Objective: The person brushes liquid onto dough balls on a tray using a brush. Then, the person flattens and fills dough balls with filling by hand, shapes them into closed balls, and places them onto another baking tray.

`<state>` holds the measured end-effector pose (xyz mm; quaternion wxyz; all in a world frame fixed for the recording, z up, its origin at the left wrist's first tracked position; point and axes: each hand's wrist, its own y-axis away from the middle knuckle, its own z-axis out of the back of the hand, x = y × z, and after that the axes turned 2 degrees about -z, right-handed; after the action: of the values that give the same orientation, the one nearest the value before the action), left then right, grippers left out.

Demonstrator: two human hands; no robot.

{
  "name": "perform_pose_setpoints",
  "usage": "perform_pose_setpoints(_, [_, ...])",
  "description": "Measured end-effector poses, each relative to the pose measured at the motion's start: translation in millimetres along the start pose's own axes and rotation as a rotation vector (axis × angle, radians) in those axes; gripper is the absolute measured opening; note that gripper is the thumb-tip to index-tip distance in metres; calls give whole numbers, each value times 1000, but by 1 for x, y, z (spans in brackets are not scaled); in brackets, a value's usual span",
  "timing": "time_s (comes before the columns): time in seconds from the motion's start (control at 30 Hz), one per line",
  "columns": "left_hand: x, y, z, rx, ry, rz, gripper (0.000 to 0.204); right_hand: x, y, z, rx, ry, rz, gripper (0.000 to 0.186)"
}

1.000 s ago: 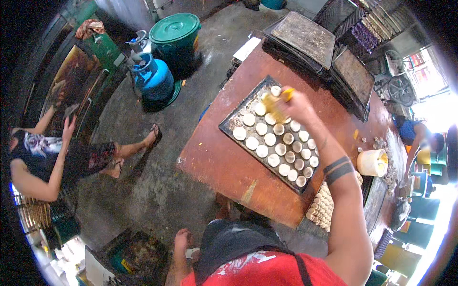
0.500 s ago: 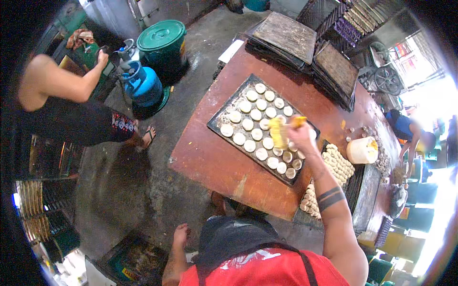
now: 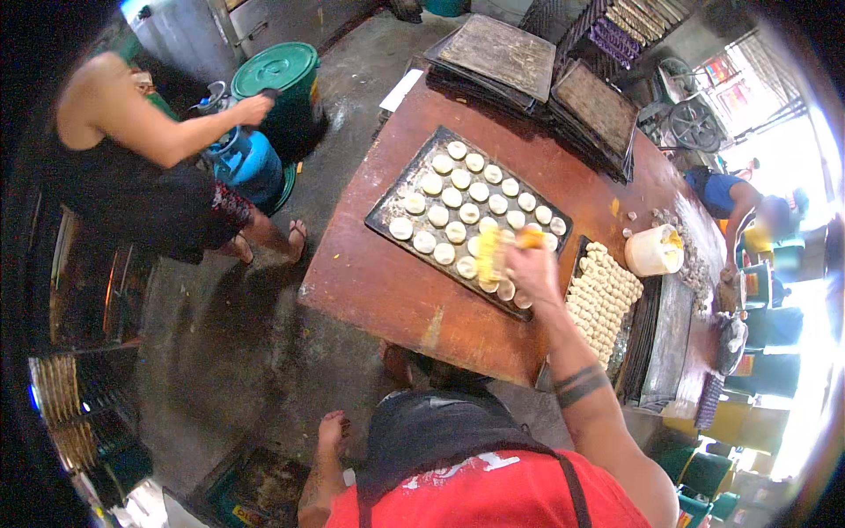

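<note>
A dark baking tray (image 3: 385,216) on the red-brown table (image 3: 352,290) carries rows of round, pale dough pieces (image 3: 469,213). My right hand (image 3: 532,271) is closed round a brush (image 3: 489,255) with yellow bristles and an orange handle, blurred by motion. Its bristles are over the dough pieces at the tray's near right part, hiding some of them; whether they touch is unclear. My left hand (image 3: 333,429) hangs low beside my body, away from the table, fingers loosely bent and nothing visible in it.
Right of the tray, another tray holds many small dough pieces (image 3: 603,295), near a white bucket (image 3: 656,251). Stacked dark trays (image 3: 502,57) line the far edge. At left stand a person (image 3: 150,150), a blue gas cylinder (image 3: 246,167) and a green lidded bin (image 3: 277,75). Another person (image 3: 735,198) bends at the right.
My view has shifted a little, and the brush in my right hand is nearer the tray's near edge. The person at left has stepped right, arm reaching out further. My left hand still hangs low.
</note>
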<state>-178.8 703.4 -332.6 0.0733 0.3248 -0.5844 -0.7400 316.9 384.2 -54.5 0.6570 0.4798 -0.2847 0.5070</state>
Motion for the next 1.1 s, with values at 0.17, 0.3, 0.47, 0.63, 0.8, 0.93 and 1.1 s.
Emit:
perform_pose_setpoints(0.17, [-7,9,-18,17,0,-1,27,-69,-13,118,-334,414,107,22])
perform_pose_setpoints(0.3, [-24,8,-30,54,-103,-64,24,-37,-8,13,-197,679,417,25])
perform_pose_setpoints(0.47, [-14,-11,-9,22,-246,-166,24,28,7,-90,13,409,544,27])
perform_pose_setpoints(0.63, [-16,12,-19,-9,-15,-9,25,-39,9,37,-177,204,52,21])
perform_pose_setpoints(0.8, [41,-5,9,-1,92,99,22,-45,10,52,-297,553,146,15])
perform_pose_setpoints(0.93, [-3,2,-18,43,-54,-10,22,-9,-12,-71,-156,580,758,19])
perform_pose_setpoints(1.1, [-30,3,-10,-23,-85,-187,19,70,-35,-138,60,209,464,17])
